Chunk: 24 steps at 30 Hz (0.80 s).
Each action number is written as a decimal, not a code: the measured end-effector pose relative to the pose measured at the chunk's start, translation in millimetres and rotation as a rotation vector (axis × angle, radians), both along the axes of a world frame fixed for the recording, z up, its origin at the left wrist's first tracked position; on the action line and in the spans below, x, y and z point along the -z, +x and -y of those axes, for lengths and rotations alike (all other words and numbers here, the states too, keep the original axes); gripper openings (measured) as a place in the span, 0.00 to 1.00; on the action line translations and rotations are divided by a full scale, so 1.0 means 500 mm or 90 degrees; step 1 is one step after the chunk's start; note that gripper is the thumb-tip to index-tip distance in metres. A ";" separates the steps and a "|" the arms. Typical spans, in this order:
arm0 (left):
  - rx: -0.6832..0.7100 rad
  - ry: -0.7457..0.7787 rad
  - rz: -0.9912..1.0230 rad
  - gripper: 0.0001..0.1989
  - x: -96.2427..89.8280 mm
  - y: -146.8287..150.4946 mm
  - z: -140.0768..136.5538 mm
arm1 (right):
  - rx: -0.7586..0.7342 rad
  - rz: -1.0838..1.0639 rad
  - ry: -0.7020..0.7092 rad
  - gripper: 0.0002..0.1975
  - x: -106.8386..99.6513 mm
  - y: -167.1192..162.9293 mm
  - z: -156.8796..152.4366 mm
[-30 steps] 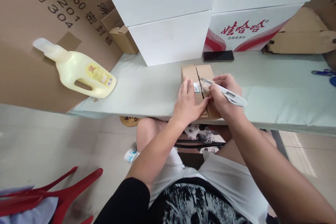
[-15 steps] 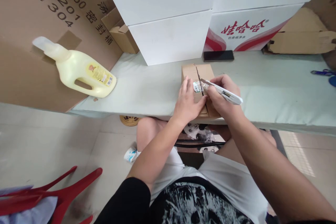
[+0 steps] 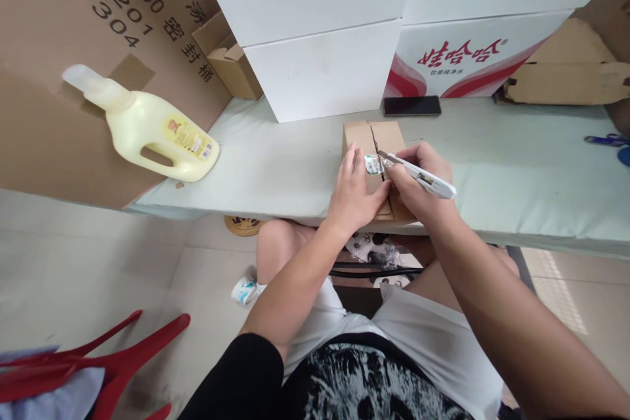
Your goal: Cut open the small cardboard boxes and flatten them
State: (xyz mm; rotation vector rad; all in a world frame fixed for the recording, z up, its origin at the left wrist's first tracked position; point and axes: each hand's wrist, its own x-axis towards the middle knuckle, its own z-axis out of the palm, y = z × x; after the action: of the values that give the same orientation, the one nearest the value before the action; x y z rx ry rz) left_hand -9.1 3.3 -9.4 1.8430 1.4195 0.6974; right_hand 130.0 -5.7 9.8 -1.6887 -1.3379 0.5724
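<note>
A small brown cardboard box [image 3: 358,138] lies on the cloth-covered surface in front of me, with a dark seam running down its top. My left hand [image 3: 355,193] rests flat on the box's left side, fingers stretched out and thumb apart near the seam. Between the hands, a small label with clear tape [image 3: 373,164] sits beside the seam. My right hand [image 3: 428,177] is closed around a white box cutter [image 3: 427,182]. Its blade points left, its tip at the seam close to the label. The lower right of the box is partly hidden by my right hand.
Behind the box lies a black phone [image 3: 412,105], in front of stacked white cartons [image 3: 325,72]. A yellow jug [image 3: 162,134] stands at left by a large carton [image 3: 44,79]. Blue-handled scissors [image 3: 608,140] lie far right. A red chair [image 3: 142,354] is at lower left.
The view has shifted slightly. The cutter's tip remains at the seam, and the label and tape have changed shape a little. Both hands keep nearly the same places on the box.
</note>
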 end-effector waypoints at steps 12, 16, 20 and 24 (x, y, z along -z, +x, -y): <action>0.004 0.011 0.013 0.39 0.002 -0.003 0.004 | -0.026 0.019 0.023 0.06 0.004 -0.001 0.001; 0.001 0.005 0.006 0.39 -0.001 -0.002 0.006 | -0.020 0.027 0.009 0.04 0.003 -0.003 0.003; -0.002 0.002 0.005 0.39 -0.002 -0.001 0.006 | -0.019 0.019 0.007 0.05 0.003 -0.004 0.001; -0.003 0.004 0.013 0.39 -0.001 -0.001 0.005 | -0.026 0.016 0.018 0.05 0.004 -0.004 0.001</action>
State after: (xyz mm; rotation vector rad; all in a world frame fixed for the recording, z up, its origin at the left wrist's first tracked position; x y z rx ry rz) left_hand -9.8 0.7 -8.9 1.8334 1.4107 0.7210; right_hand 128.2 -6.2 8.0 -1.6542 -1.3949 0.5557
